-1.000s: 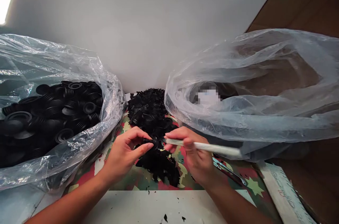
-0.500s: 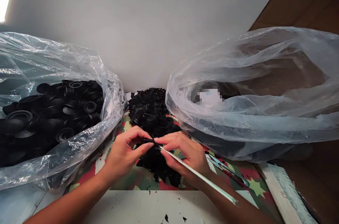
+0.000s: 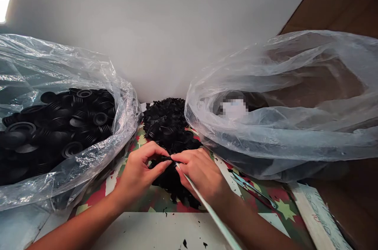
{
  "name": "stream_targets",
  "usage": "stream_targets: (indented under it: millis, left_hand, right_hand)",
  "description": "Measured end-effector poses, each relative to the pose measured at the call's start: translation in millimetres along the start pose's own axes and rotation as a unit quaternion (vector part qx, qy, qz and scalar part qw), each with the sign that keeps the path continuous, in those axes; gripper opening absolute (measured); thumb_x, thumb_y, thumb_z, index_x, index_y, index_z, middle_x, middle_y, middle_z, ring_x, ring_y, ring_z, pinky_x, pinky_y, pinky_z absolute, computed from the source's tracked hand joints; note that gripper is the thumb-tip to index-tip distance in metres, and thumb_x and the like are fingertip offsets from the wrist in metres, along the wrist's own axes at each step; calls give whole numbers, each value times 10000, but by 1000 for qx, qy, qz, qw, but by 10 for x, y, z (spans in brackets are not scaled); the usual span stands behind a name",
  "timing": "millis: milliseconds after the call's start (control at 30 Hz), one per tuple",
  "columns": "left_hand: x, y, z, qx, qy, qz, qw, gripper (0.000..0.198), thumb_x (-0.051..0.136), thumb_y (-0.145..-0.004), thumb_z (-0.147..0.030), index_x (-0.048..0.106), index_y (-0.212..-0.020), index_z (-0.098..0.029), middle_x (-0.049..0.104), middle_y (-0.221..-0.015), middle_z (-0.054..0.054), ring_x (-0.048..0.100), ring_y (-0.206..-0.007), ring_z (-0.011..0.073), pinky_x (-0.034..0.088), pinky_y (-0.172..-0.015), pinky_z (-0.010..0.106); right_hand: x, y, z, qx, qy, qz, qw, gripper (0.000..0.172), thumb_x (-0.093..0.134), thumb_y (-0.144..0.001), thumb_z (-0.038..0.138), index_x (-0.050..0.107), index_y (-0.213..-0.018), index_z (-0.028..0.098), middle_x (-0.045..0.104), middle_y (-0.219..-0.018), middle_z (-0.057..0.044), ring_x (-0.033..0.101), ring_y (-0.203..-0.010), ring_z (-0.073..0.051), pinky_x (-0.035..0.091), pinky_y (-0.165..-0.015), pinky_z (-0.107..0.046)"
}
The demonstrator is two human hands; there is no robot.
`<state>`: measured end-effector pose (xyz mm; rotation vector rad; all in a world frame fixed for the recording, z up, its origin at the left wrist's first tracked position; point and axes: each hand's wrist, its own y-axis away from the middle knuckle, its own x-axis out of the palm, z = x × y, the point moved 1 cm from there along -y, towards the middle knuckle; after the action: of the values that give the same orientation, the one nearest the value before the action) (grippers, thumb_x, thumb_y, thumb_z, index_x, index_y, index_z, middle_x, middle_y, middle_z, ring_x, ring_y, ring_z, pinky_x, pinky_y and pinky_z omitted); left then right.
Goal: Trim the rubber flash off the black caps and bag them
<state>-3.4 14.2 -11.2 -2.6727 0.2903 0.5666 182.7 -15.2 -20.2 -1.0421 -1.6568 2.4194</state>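
Swinging round from pointing right, the thin white tool [image 3: 208, 207] now slants down toward the table's [image 3: 132, 234] near edge, and the right hand [image 3: 202, 175] has rolled in closer to the left hand [image 3: 138, 173]. The left thumb and forefinger pinch a small black rubber piece [image 3: 165, 158] above the middle of the star-patterned cloth [image 3: 153, 199]. The right fingers are pressed together on the tool's tip, right against that piece. Black scraps [image 3: 177, 189] lie heaped under both hands. At the left edge a clear bag [image 3: 94, 159] holds ribbed black rubber parts [image 3: 62, 128]; at the right edge a second clear bag [image 3: 280, 136] shows only a blurred, unreadable patch. Writing on the white strip [image 3: 320, 216] at the near right corner is too small to read.
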Motion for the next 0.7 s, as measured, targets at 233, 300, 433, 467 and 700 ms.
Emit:
stream_targets:
  millis: [233,300,433,467,700]
  left_hand:
    - [0,4,-87,-39,53,12,998,49,740,-815,-246,738,-788,-205,683,-737,6,618,-707,166,487,-649,260]
    - [-1,1,-90,-72,94,20,993,90,749,-808,-280,739,-790,-191,676,-735,14,609,-675,162,487,-602,252]
    - [-4,-16,-52,-139,170,38,975,196,767,-789,-365,728,-799,-174,630,-706,3,514,-534,116,435,-463,222]
    - [-6,-19,-42,-145,177,40,973,207,770,-788,-375,727,-800,-173,621,-703,1,506,-533,113,431,-456,217]
    - [7,-8,10,-146,182,30,972,205,776,-804,-382,731,-817,-183,615,-734,-3,534,-592,117,448,-500,204]
  right_hand:
    - [-40,24,-124,137,9,-24,990,164,516,-975,107,588,-886,225,766,-1004,-101,713,-907,-221,548,-823,-383]
    - [-74,29,-131,216,-75,-22,973,124,552,-976,163,587,-885,241,779,-1043,-74,733,-904,-208,563,-828,-372]
    - [-96,26,-41,256,-186,-21,948,110,619,-943,207,596,-845,249,798,-1049,-50,753,-916,-207,581,-805,-348]
    - [-95,24,-18,247,-193,-18,950,106,629,-935,199,604,-846,251,799,-1047,-45,752,-924,-205,581,-808,-344]
    - [-94,32,-3,235,-177,5,956,103,651,-922,165,630,-876,255,800,-1060,-14,750,-923,-183,571,-837,-334]
